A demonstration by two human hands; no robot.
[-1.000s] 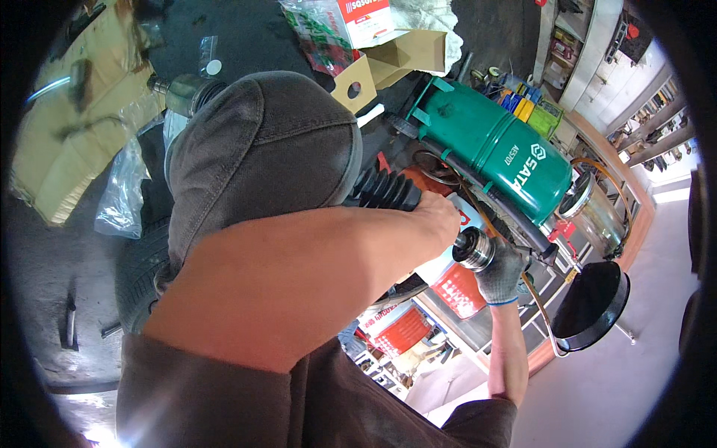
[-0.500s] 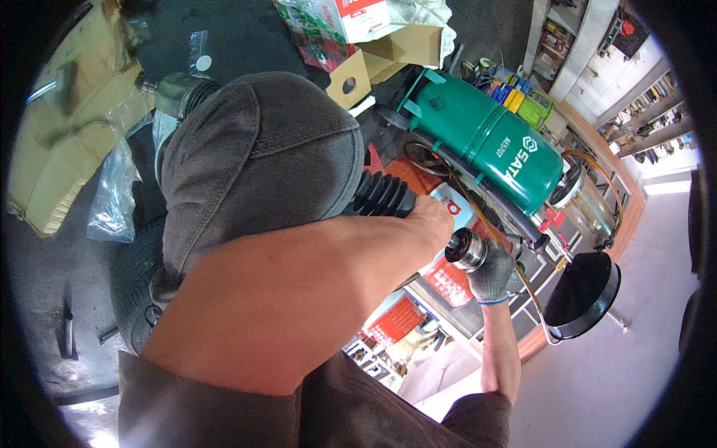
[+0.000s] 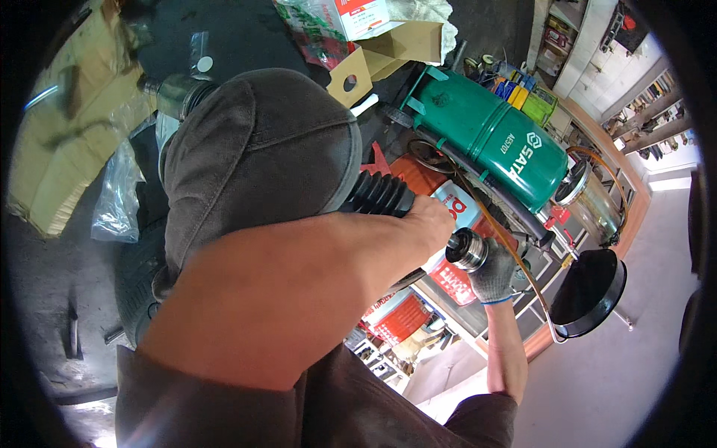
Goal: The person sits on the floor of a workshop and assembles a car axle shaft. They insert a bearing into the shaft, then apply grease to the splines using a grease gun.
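A drive shaft lies slantwise in front of me. My bare left hand point(image 3: 432, 224) is closed round it at the narrow end of its ribbed black rubber boot point(image 3: 381, 194). My right hand point(image 3: 493, 275), in a grey knit glove, grips the metal joint point(image 3: 467, 250) just beyond the left hand; dark grease shows in its open end. Dark grey stitched cloth point(image 3: 261, 149), rounded like a bent knee, hides the middle of the shaft. Past it, at the upper left, another metal joint point(image 3: 173, 95) with a boot comes into sight.
A green wheeled tank point(image 3: 489, 138) with a black drain pan point(image 3: 590, 295) and an orange hose stands at the right. Cartons point(image 3: 418, 43) lie at the top, flattened cardboard point(image 3: 75, 149) and a clear plastic bag point(image 3: 119, 198) at the left. A tire point(image 3: 138, 284) and a red bucket point(image 3: 399, 319) are lower down.
The view has shifted very slightly. Both hands keep their grips on the shaft and its joint, with no clear movement between them.
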